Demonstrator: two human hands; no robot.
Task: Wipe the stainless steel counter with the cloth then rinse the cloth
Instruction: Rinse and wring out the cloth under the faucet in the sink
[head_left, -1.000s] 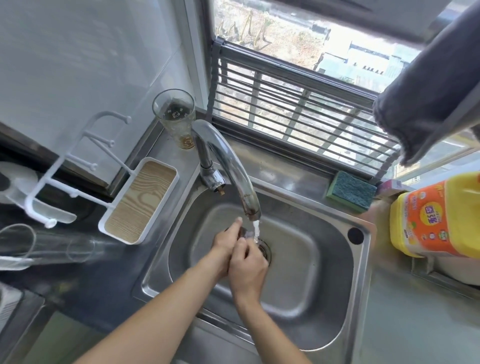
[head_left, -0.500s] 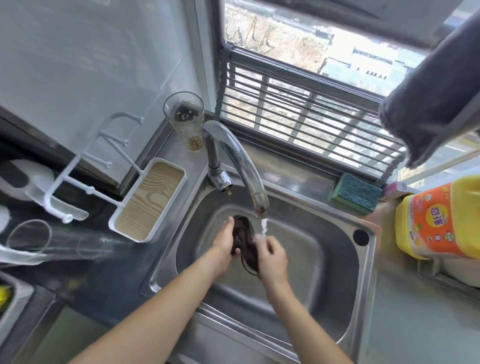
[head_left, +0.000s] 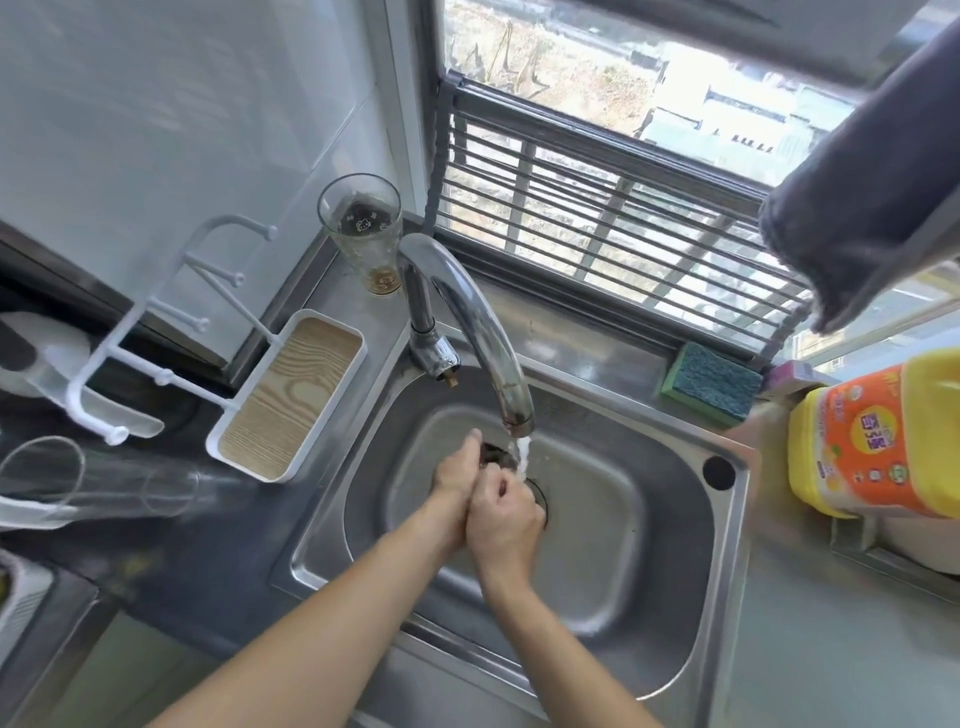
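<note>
Counter (head_left: 171, 587) dark at left with a white wood-grain tray (head_left: 288, 395) and a drinking glass (head_left: 366, 234) by the tiled wall, then steel sink (head_left: 691, 597) under a barred window (head_left: 597, 208). Left hand (head_left: 457, 475) and right hand (head_left: 501, 512) pressed together over the basin, both clenched on the dark cloth (head_left: 492, 453) under the faucet (head_left: 467, 322) stream. Green sponge (head_left: 711, 382) on the back ledge, yellow bottle (head_left: 883, 441) far right.

Stainless steel counter (head_left: 810, 639) ran round a sunken sink (head_left: 670, 613), a tall drinking glass (head_left: 363, 234) stood upright at its back left corner beside the faucet (head_left: 467, 322), a white wood-grain tray (head_left: 288, 395) lay left, a green sponge (head_left: 709, 382) behind, a yellow bottle (head_left: 878, 441) right.
</note>
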